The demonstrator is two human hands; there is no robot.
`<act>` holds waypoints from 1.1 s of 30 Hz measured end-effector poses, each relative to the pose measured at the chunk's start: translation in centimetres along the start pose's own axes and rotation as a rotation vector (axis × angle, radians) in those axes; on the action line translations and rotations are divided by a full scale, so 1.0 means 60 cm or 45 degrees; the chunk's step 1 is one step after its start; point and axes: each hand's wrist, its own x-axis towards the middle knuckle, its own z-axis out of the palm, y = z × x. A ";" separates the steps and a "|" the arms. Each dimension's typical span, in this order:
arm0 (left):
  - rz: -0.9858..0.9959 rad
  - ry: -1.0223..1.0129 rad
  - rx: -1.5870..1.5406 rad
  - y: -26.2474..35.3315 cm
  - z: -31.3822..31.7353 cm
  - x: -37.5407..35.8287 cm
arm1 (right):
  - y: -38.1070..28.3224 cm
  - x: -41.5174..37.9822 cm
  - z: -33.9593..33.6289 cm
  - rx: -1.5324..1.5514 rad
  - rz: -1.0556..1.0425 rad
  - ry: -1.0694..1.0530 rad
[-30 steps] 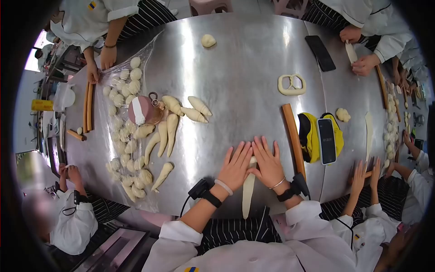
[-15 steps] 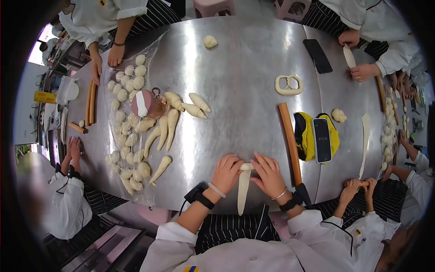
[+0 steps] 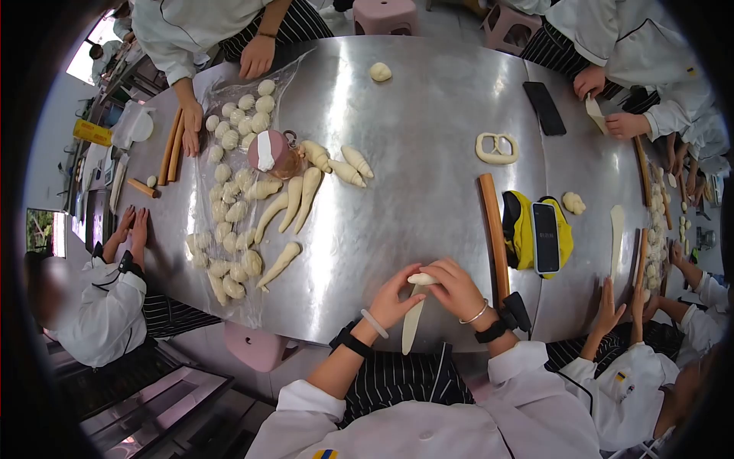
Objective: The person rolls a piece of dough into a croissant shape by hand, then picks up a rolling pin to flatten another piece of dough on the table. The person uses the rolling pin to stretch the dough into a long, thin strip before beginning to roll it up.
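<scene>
A flat dough strip [image 3: 413,324] is rolled up at its far end, and its tapered tail runs down toward the table's near edge. My left hand [image 3: 393,297] grips the left side of the rolled end, thumb and fingers closed on it. From the right, my right hand [image 3: 457,289] curls its fingers over the same roll, partly hiding it. Left of my hands lie a tapered dough piece [image 3: 280,265] and several long dough cones [image 3: 308,197]. Beside those are rolled, ridged dough pieces [image 3: 356,162].
Several dough balls [image 3: 223,193] lie under plastic at left, near a lidded jar [image 3: 269,154]. Rightward are a rolling pin [image 3: 494,229], a yellow pouch [image 3: 518,229], a phone [image 3: 545,237] and a pretzel-shaped dough [image 3: 496,148]. Co-workers' hands [image 3: 605,312] surround the steel table [image 3: 413,176].
My fingers have gone from lying flatter beside the roll to curling around it, and the roll is tilted. At right, a co-worker's hands have left the rolling pin. The view has shifted slightly.
</scene>
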 end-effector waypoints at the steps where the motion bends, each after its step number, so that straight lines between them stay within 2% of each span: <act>1: 0.002 -0.008 -0.008 -0.008 0.006 -0.007 | -0.011 -0.005 -0.003 0.028 0.038 0.034; 3: -0.468 -0.376 0.028 -0.019 0.015 -0.019 | -0.035 -0.010 -0.011 0.047 0.086 0.073; 4: -0.468 -0.387 0.017 -0.023 0.023 -0.029 | -0.048 -0.008 -0.018 0.062 0.120 0.083; 6: -0.279 -0.359 -0.579 -0.022 0.040 -0.054 | -0.062 -0.011 -0.024 0.066 0.157 0.074; 7: -0.264 -0.358 -0.585 -0.013 0.040 -0.062 | -0.066 -0.006 -0.028 0.047 0.150 0.080; 9: -0.391 -0.335 -0.715 0.009 0.038 -0.084 | -0.069 0.005 -0.032 0.025 0.127 0.083; 11: -0.413 -0.329 -0.758 0.017 0.038 -0.102 | -0.065 0.014 -0.034 0.046 0.211 0.190; 15: -0.472 -0.230 -0.889 0.024 0.040 -0.112 | -0.024 0.036 -0.019 -0.052 0.173 0.076; 16: -0.480 -0.227 -0.896 0.024 0.041 -0.112 | -0.016 0.042 -0.012 0.000 0.250 0.063; 21: -0.603 -0.010 -0.991 0.047 0.045 -0.102 | 0.041 0.075 0.014 0.078 0.292 0.082; 23: -0.646 0.035 -0.991 0.040 0.047 -0.091 | 0.061 0.081 0.022 -0.101 0.105 0.113; 26: -0.710 0.110 -0.994 0.026 0.052 -0.077 | 0.075 0.084 0.035 -0.291 -0.018 0.184; 29: -0.738 0.145 -1.030 0.021 0.061 -0.080 | 0.064 0.078 0.033 -0.464 -0.095 0.146; 33: -0.747 0.161 -1.074 0.025 0.071 -0.084 | 0.056 0.075 0.019 -0.427 -0.091 0.135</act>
